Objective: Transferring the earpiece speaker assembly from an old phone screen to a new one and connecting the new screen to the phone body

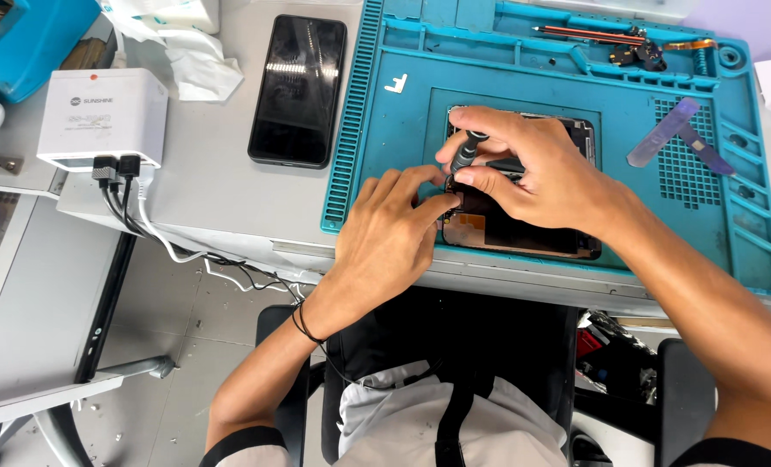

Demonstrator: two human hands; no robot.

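Opened phone (524, 232): a dark handset with its back cover off lies flat in the recessed middle of a teal repair mat (385, 130), close to the mat's near edge; both hands cover most of it.
Screwdriver (466, 153): a small dark tool with a ridged grip stands nearly upright over the phone's left half; its tip is hidden behind the fingers.
Right hand (533, 169): reaches in from the right, its thumb and first fingers closed round the screwdriver handle, the other fingers curled over the phone.
Left hand (390, 238): comes up from below, fingers bent, fingertips pressed on the phone's left edge just beside the screwdriver's lower end; whether it pinches anything cannot be told.
Wrist: a thin black band circles the left wrist.
Second phone (297, 88): an intact black handset lies screen up on the grey table, just left of the mat.
White box (102, 117): sits at the table's left with black and white cables plugged into its front.
Mat's far tray: tweezers (589, 35) and small dark parts.
Mat's right side: a translucent purple pry tool (662, 131) lies on the grid section.
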